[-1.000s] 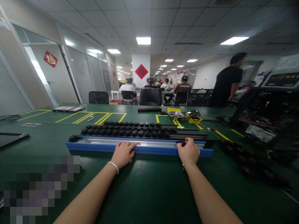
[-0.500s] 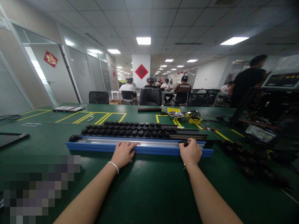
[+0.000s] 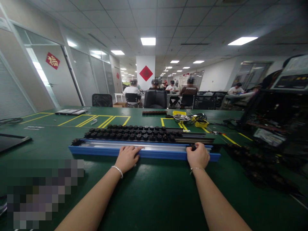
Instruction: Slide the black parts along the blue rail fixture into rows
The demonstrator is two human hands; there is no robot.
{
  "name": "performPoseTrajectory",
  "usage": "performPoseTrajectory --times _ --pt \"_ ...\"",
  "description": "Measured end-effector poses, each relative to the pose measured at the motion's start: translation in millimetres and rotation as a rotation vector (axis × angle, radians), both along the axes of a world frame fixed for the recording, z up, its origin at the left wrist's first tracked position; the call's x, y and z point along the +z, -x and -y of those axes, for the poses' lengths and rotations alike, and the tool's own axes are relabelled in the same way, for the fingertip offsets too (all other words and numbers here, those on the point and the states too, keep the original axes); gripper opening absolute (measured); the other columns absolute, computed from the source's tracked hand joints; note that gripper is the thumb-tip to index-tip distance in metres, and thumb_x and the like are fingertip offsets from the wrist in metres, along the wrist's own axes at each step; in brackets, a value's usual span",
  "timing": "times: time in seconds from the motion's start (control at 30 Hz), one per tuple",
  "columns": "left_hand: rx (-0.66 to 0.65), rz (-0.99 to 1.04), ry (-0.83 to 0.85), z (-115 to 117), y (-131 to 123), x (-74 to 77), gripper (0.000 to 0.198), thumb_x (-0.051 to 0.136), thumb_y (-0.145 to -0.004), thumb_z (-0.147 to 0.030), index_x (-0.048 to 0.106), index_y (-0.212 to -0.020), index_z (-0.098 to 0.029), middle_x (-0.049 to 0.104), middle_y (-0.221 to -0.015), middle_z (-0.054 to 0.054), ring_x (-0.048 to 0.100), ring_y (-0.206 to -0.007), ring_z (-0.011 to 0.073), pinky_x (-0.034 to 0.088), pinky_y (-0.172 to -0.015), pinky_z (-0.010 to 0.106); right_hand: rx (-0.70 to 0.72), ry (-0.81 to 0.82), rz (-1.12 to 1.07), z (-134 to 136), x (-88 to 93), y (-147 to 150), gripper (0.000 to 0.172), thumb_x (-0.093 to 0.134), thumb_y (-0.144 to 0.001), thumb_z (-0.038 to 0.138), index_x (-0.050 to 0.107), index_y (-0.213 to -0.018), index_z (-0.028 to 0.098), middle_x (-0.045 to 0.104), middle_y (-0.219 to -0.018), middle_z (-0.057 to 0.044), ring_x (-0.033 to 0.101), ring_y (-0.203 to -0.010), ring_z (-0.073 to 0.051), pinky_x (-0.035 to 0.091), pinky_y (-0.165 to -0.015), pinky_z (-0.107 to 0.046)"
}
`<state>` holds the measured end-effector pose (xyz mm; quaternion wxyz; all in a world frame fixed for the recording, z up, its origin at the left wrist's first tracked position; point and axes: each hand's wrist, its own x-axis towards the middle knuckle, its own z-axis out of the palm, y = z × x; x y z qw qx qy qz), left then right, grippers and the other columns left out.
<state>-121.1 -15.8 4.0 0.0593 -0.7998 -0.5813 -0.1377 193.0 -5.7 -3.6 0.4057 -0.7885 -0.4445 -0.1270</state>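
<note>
A long blue rail [image 3: 96, 151] with a shiny metallic channel lies across the green table in front of me. My left hand [image 3: 127, 156] rests on its middle, fingers spread over the front edge and the channel. Near the rail's right end, my right hand [image 3: 198, 155] is closed round a small black part [image 3: 192, 146] at the channel. Another black part [image 3: 76, 141] sits at the rail's left end. Right behind the rail stand rows of round black parts [image 3: 132, 136] on long strips.
Behind are a metal bowl [image 3: 181, 118], a yellow tray [image 3: 201, 124] with cables and a dark strip [image 3: 154, 113]. More black parts [image 3: 262, 166] and an open equipment frame [image 3: 271, 118] stand at the right. A flat device [image 3: 71, 111] lies far left. People sit at distant tables.
My right hand has shifted slightly to the right with the black part. My left hand stays on the rail. The standing person at the right has moved mostly behind the equipment.
</note>
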Motion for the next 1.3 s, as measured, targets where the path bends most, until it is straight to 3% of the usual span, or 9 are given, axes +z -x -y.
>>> performPoseTrajectory --times 1.3 --pt "-0.028 0.008 -0.044 -1.5 3.9 -2.9 0.043 0.047 -0.083 -0.030 0.049 -0.126 -0.037 0.061 -0.098 0.001 0.053 -0.098 0.0201 0.030 -0.091 0.037 -0.165 -0.078 -0.113 2.8 2.4 -43.8 0.028 0.054 -0.068 0.027 0.056 -0.093 0.016 0.059 -0.085 -0.009 0.053 -0.080 -0.025 0.039 -0.077 -0.037"
